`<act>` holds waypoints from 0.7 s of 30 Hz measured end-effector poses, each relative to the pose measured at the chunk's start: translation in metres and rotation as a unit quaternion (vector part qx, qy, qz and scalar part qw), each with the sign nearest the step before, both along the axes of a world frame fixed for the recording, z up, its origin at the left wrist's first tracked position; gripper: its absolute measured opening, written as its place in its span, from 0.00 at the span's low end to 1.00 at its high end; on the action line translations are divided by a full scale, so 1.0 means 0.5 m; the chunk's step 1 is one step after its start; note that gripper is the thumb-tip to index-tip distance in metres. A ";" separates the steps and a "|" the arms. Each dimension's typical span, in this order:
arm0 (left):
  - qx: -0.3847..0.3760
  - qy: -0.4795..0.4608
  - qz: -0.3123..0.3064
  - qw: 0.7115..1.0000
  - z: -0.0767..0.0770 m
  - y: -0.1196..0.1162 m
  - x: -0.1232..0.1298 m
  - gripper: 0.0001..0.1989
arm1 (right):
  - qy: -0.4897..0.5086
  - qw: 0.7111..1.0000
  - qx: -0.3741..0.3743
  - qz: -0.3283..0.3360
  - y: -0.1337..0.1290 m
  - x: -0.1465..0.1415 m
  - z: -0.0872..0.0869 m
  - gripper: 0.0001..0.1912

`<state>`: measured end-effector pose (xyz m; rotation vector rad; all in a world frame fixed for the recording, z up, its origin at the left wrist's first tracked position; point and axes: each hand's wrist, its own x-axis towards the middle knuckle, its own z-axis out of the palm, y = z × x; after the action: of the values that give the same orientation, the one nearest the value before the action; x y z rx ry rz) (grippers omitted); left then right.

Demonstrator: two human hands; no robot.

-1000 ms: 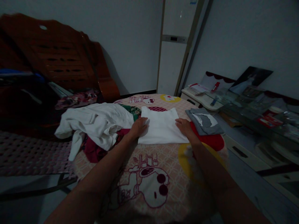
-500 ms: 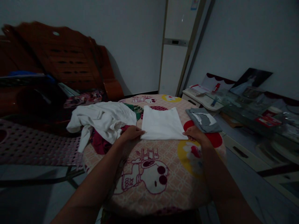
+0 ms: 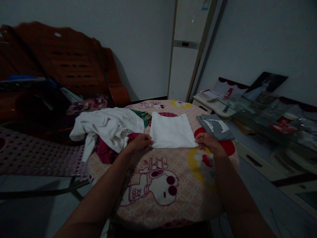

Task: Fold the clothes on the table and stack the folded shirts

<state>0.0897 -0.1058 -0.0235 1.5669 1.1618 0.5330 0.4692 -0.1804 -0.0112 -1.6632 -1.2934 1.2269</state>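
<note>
A white cloth (image 3: 172,131), folded into a near rectangle, lies flat on the patterned tablecloth (image 3: 183,211) of a round table. My left hand (image 3: 143,142) pinches its near left corner, and my right hand (image 3: 206,142) pinches its near right corner. Left of it is a loose heap of white clothing (image 3: 111,125) on top of dark red cloth (image 3: 106,152), with a green patterned cloth (image 3: 145,117) behind. To the right lies a folded grey garment (image 3: 215,127) with a white print.
Wooden chair (image 3: 74,66) at the back left, woven pink seat (image 3: 42,152) at the left. A tall white cabinet-like unit (image 3: 184,69) stands behind the table. At the right, a glass shelf (image 3: 262,115) holds several items.
The view has shifted very slightly. Both hands keep their hold at the near corners of the white cloth, which looks nearly the same.
</note>
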 end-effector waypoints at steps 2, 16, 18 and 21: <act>0.019 0.004 0.004 1.000 0.002 -0.001 0.000 0.13 | -0.003 1.000 -0.002 0.000 0.000 0.003 -0.003 0.11; 0.121 0.246 0.000 0.962 -0.015 0.007 0.009 0.17 | -0.065 0.995 0.001 0.069 0.007 -0.004 -0.018 0.11; 0.170 0.298 -0.010 0.939 -0.009 0.004 0.011 0.25 | -0.092 0.994 -0.004 0.062 0.010 -0.009 -0.012 0.09; 0.236 0.333 -0.011 0.913 -0.001 -0.006 0.020 0.39 | -0.178 0.983 0.039 0.032 0.015 -0.016 -0.003 0.05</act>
<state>0.0999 -0.1089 -0.0240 2.2857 1.5948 0.2692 0.4612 -0.1728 -0.0126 -1.8519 -1.5982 0.9263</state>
